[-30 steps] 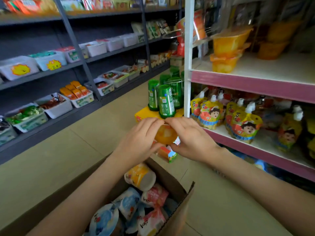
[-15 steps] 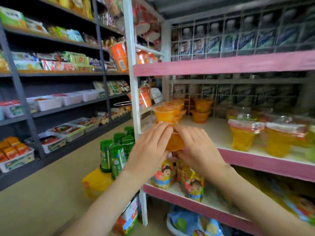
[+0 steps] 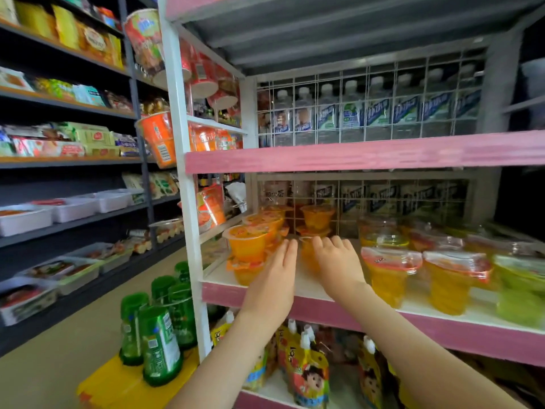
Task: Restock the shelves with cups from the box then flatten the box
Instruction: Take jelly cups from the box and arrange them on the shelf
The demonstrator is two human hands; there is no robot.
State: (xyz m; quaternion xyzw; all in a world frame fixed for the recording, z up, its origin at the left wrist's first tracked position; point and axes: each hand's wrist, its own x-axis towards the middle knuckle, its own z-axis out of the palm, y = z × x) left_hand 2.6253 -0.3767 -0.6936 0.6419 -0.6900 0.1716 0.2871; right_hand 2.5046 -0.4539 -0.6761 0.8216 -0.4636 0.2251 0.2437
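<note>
- cup [image 3: 307, 254], orange, on the shelf [image 3: 309, 288], between the two hands
- left hand [image 3: 275, 280] flat, fingers straight, just beside it
- right hand [image 3: 339, 268] against the cup; cannot tell whether it grips

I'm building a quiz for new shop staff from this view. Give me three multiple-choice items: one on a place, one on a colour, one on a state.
1. Where do the left hand and right hand reach? A the pouch shelf below; B the shelf of orange cups; C the dark racks at left.
2. What colour are the bottles on the yellow box? A green; B red; C blue.
3. How are the left hand's fingers? A in a fist; B round a bottle; C straight.
Answers: B, both hands are over that pink-edged shelf beside the cups; A, all the bottles are green; C, the fingers lie extended and hold nothing.
</note>
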